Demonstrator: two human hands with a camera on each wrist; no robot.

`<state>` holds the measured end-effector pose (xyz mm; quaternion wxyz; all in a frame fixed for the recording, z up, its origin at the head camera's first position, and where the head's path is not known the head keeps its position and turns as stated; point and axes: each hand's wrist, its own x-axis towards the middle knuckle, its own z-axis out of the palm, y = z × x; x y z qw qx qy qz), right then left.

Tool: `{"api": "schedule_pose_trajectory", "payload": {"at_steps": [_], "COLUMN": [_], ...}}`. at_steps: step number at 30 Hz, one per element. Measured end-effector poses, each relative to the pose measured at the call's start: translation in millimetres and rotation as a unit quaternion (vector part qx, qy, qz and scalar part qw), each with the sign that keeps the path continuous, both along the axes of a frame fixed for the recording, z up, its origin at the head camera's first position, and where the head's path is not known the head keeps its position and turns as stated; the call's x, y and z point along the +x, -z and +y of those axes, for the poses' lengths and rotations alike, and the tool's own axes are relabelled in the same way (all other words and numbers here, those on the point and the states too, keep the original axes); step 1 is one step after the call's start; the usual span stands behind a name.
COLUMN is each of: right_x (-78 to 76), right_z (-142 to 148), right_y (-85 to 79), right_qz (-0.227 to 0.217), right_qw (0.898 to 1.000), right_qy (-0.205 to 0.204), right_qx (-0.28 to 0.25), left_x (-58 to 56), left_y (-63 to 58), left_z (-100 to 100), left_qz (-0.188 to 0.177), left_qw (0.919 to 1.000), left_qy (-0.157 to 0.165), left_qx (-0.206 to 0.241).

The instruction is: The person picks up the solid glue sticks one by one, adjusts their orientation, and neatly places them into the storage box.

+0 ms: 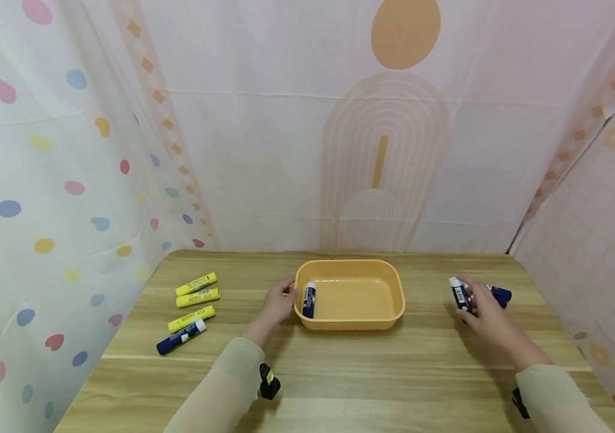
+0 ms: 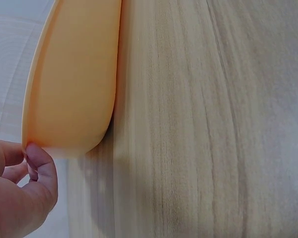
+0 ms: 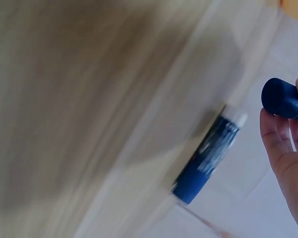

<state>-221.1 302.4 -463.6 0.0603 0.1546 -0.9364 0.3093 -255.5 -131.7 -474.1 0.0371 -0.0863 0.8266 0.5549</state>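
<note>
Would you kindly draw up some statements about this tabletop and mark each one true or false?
1. The left hand grips the rim of the orange tray. True.
2. The right hand holds a yellow stick. False: it holds a blue stick.
3. Three yellow sticks lie left of the tray. True.
4. Two blue sticks lie inside the tray. False: a single blue stick does.
5. Only yellow sticks lie left of the tray. False: another blue stick lies there too.

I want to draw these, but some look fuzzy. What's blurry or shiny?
Right wrist view: the table and lying blue tube look smeared, the held blue tube clearer; left wrist view: pale shine along the picture's right edge; head view: fairly sharp.
</note>
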Motion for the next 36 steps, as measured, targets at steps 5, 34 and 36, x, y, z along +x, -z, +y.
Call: {"api": "schedule_pose_trajectory", "payload": {"at_steps": [5,34,36], "right_x": [-4.7,-21.8,-23.0], "right_z": [-18,-162,-172], "right_y": [-8.1,-19.6,-18.0], "right_qz": [-0.007,-0.107,-0.1], "right_qw": [0.998,0.947,0.953], "right_qy": [0.019,0.019,0.014], "right_qx": [-0.067,-0.301,-0.284], "left_x": [-0.2,-0.9,-1.0], "left_y": [-0.3,2.0,2.2], "left_z": [1,0,0], "left_qz": [0.005,0.009,0.009], "left_qw": [1.0,1.0,1.0], "left_qy": [0.0,0.002,0.001], "left_qx": [-0.002,0.002,0.003]}}
